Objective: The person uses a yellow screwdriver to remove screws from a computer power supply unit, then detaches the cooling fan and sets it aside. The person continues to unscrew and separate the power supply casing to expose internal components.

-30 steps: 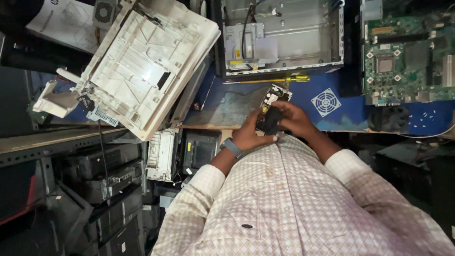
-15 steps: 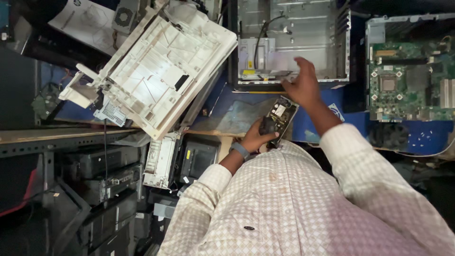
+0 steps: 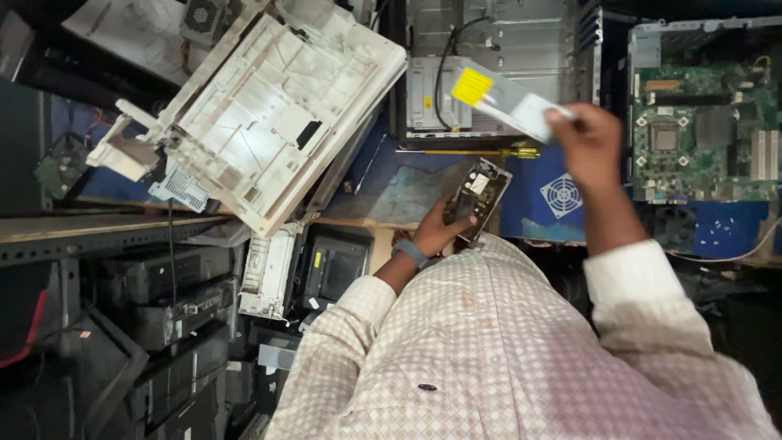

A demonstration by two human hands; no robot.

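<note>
Where the blue bench (image 3: 529,191) ends, stacked gear (image 3: 155,301) (dark) crowds below.

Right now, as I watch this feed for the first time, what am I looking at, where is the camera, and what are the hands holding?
There is no machine here: a person's two bare hands, filmed from a camera on their head looking down. The left hand holds a small dark circuit board. The right hand reaches up and grips a grey metal box with a yellow sticker at an open computer case. On the blue work surface lie a yellow-handled screwdriver, a large white plastic printer shell and a green motherboard.
</note>
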